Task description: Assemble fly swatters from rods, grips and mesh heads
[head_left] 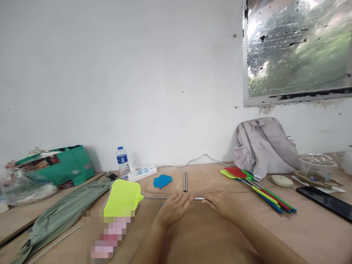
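A yellow-green fly swatter point(123, 195) lies sideways in front of me, its perforated head to the left and its thin metal rod running right. My left hand point(176, 208) is closed over the middle of the rod. At the rod's right end, my right hand point(218, 203) grips it with fingers together; the tip is hidden. Just beyond my hands are short metal tubes point(185, 182) lying side by side, and a flat blue plastic piece point(162, 180). A small blue bit peeks out beside my left hand.
Several assembled coloured fly swatters point(264, 190) lie to the right, near a backpack point(264, 148), a white case point(282, 180), a plastic bowl point(317, 165) and a black phone point(327, 201). Leftward are a water bottle point(122, 162), power strip point(143, 173), green bag point(66, 167) and grey-green cloth point(71, 211).
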The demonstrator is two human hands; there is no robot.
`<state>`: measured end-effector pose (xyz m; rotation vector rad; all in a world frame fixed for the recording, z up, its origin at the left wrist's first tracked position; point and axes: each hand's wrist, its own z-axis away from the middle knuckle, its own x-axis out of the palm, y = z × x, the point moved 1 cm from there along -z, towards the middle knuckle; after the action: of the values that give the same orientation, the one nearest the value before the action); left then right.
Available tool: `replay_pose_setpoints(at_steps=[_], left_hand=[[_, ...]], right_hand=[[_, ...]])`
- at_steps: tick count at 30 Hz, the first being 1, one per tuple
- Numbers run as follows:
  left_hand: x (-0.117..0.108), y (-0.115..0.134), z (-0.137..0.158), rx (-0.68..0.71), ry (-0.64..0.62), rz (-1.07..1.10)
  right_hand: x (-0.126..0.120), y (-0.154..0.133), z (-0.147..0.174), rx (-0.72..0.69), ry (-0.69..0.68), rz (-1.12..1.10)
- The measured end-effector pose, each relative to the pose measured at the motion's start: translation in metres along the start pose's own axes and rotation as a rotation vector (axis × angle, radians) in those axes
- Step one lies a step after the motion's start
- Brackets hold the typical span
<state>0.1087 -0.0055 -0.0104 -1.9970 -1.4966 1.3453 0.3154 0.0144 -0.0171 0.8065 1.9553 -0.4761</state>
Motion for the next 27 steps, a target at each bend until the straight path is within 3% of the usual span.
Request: replay_pose_setpoints(at_steps=[11,23,27], left_hand=[[0.000,-0.035,0.031,-0.070,-0.045,-0.066],[-0.002,-0.065,0.064,-0.132,0.012,-0.107],[-0.003,-0.059,0.056,-0.259,0.013,-0.038]], right_hand=[[-0.002,0.039,0.014,-0.013,0.093,0.144],[-0.013,0.070,0.027,-0.030,0.097,0.224],[-0.013,0.078,0.033,0.036,0.121,0.189]])
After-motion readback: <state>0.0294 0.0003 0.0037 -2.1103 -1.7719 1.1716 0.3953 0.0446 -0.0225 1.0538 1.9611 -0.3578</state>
